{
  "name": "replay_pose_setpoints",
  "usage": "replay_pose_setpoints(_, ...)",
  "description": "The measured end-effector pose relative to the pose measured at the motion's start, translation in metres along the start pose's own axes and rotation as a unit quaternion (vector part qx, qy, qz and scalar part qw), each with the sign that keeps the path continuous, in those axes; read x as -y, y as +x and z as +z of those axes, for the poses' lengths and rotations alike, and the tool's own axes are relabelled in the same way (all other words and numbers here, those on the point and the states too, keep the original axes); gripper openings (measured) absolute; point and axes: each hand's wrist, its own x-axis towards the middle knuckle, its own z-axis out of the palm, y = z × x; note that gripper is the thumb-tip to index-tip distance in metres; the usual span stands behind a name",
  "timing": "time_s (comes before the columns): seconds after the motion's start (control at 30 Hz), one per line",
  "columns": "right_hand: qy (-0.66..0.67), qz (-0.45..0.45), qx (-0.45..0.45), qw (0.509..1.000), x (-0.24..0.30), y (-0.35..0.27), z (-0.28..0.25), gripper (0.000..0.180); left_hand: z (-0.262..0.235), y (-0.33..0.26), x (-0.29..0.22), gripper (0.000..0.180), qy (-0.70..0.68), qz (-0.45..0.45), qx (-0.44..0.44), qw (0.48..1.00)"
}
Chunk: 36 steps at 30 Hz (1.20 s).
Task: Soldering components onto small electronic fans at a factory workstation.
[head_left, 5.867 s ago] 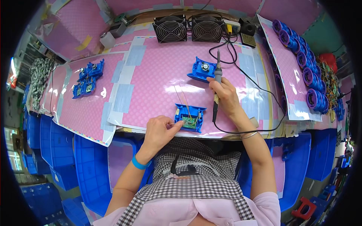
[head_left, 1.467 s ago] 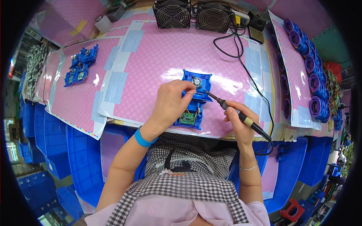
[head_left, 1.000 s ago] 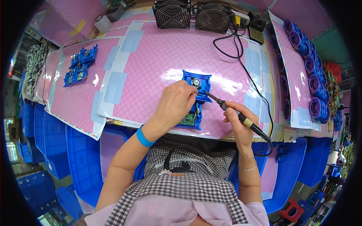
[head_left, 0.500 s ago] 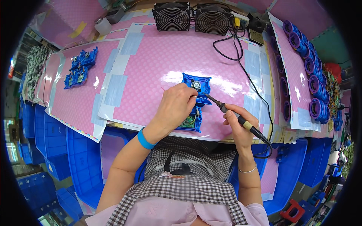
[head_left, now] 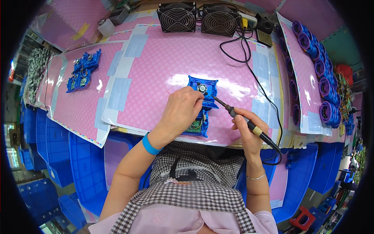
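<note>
Taking the speaker as the middle of the dial, the blue housing half that carries it lies on the counter, its inside facing up. At 6 o'clock, just beside it, lies a second blue shell with a green circuit board, partly covered by the left hand.

That hand comes in from between 7 and 8 o'clock, thumb and forefinger pinched together on a thin pale wire at the housing half's lower edge. The right hand, at 4 o'clock, is closed pen-fashion round a soldering iron. The iron points toward 10 o'clock, its tip at the housing half's lower right part; whether it touches cannot be told.

Well apart at 9 o'clock sits another group of blue shells with wired boards. Two black fans stand side by side between 11 and 1 o'clock, a sponge tray lies near 2, and a row of purple-rimmed blue rings runs around 3.
</note>
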Motion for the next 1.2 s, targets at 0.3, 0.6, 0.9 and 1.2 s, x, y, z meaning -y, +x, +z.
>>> replay_pose_setpoints(0.3, -0.021, 0.01, 0.008, 1.0, 0.002, 0.001, 0.001, 0.021, -0.001, 0.001, -0.001, 0.011, 0.001, 0.001, -0.002, 1.0)
replay_pose_setpoints(0.6, 0.011, 0.017, -0.006, 1.0, 0.007, -0.001, -0.002, 0.02, 0.0, 0.0, 0.0, 0.011, 0.001, 0.002, -0.005, 1.0)
replay_pose_setpoints(0.9, 0.003, 0.015, -0.024, 1.0, 0.006, -0.003, -0.007, 0.022, 0.001, 0.001, -0.001, 0.011, 0.003, -0.002, -0.004, 1.0)
replay_pose_setpoints(1.2, -0.004, -0.032, -0.043, 0.999, 0.003, -0.005, -0.012, 0.022, -0.037, -0.017, -0.003, 0.012, -0.028, -0.086, -0.115, 0.989)
